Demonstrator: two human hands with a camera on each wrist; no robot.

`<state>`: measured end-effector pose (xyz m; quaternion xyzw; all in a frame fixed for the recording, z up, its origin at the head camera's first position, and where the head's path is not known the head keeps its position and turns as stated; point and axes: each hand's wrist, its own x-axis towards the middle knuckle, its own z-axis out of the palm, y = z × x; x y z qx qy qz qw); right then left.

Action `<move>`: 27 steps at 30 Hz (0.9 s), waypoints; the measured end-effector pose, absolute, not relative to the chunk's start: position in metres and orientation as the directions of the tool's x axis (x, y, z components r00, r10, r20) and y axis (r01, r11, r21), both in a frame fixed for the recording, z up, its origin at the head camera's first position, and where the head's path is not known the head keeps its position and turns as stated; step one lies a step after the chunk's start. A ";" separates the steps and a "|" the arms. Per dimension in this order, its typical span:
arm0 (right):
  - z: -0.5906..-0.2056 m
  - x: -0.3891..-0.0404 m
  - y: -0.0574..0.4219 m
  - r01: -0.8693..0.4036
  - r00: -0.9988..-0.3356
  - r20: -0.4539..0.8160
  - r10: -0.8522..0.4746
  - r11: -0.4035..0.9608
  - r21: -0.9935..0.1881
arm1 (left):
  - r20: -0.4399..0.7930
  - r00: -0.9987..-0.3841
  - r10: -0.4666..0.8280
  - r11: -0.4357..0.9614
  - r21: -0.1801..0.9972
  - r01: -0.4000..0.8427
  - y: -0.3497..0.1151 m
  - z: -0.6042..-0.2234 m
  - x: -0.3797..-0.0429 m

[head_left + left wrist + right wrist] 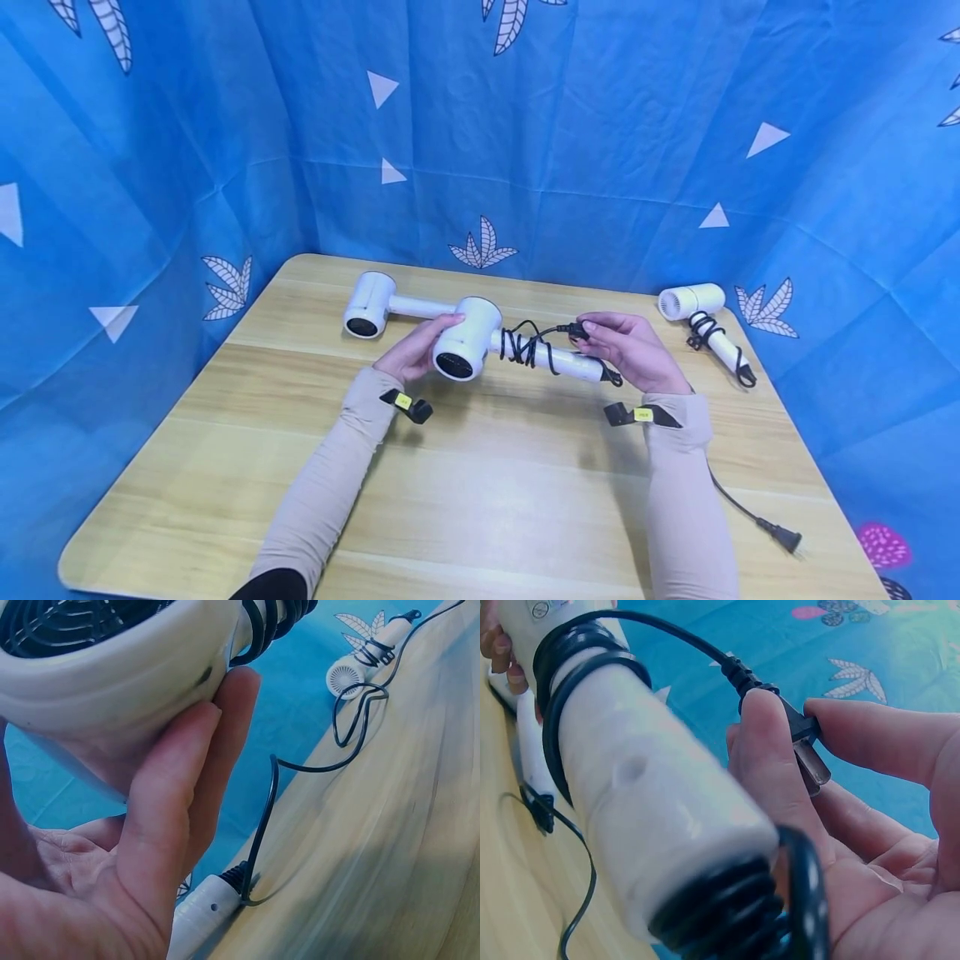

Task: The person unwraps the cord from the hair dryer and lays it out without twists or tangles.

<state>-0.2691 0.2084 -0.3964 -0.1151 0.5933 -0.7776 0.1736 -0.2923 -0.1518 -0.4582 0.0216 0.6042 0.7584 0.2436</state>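
Note:
A white hair dryer (472,329) is held above the table, its handle (645,776) pointing right. My left hand (415,352) grips the round barrel, fingers and thumb curled about its casing near the dark grille (71,630). Black cord (516,347) is wound in several loops around the handle. At the handle's end, my right hand (633,348) pinches the black plug (804,729) between thumb and index finger, its metal prongs pointing toward the palm. A short length of cord runs from the plug back to the loops.
Behind the held one, a second white hair dryer (367,305) lies on the wooden table (225,433). A loose cord's black plug (782,536) lies at the front right. A third hair dryer (697,302), cord wrapped, lies back right. Blue curtain (480,108) surrounds the table.

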 end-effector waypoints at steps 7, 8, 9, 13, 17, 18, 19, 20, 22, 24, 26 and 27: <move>-0.389 -0.262 0.202 0.127 -0.912 -0.008 -0.410 -0.263 -0.956 | -0.272 -0.887 0.374 -0.147 0.926 -0.347 -0.153 -0.456 -0.291; -0.388 -0.262 0.201 0.125 -0.911 -0.005 -0.412 -0.264 -0.956 | -0.274 -0.889 0.367 -0.145 0.927 -0.346 -0.153 -0.456 -0.291; -0.387 -0.261 0.200 0.125 -0.911 -0.004 -0.413 -0.266 -0.956 | -0.275 -0.892 0.360 -0.148 0.927 -0.345 -0.154 -0.455 -0.292; -0.385 -0.259 0.196 0.126 -0.909 -0.002 -0.418 -0.271 -0.954 | -0.263 -0.905 0.334 -0.159 0.931 -0.329 -0.156 -0.454 -0.293; -0.384 -0.259 0.194 0.126 -0.908 0.001 -0.418 -0.276 -0.953 | -0.245 -0.915 0.321 -0.184 0.932 -0.314 -0.157 -0.453 -0.294; -0.384 -0.259 0.194 0.126 -0.908 0.001 -0.419 -0.275 -0.953 | -0.243 -0.917 0.316 -0.192 0.930 -0.313 -0.157 -0.453 -0.294; -0.385 -0.259 0.193 0.125 -0.908 0.001 -0.419 -0.273 -0.954 | -0.243 -0.919 0.310 -0.200 0.929 -0.313 -0.157 -0.453 -0.294; -0.385 -0.259 0.192 0.125 -0.907 0.000 -0.420 -0.271 -0.954 | -0.244 -0.921 0.304 -0.209 0.926 -0.314 -0.157 -0.452 -0.295; -0.386 -0.259 0.191 0.124 -0.905 0.000 -0.424 -0.265 -0.956 | -0.248 -0.924 0.291 -0.223 0.922 -0.318 -0.157 -0.452 -0.295; -0.388 -0.258 0.189 0.125 -0.903 -0.003 -0.430 -0.257 -0.958 | -0.255 -0.927 0.274 -0.236 0.917 -0.322 -0.157 -0.452 -0.295; -0.389 -0.259 0.187 0.126 -0.900 -0.004 -0.435 -0.250 -0.960 | -0.260 -0.929 0.264 -0.243 0.914 -0.325 -0.157 -0.451 -0.295; -0.390 -0.259 0.186 0.125 -0.899 -0.005 -0.437 -0.246 -0.961 | -0.261 -0.930 0.258 -0.245 0.914 -0.324 -0.158 -0.451 -0.295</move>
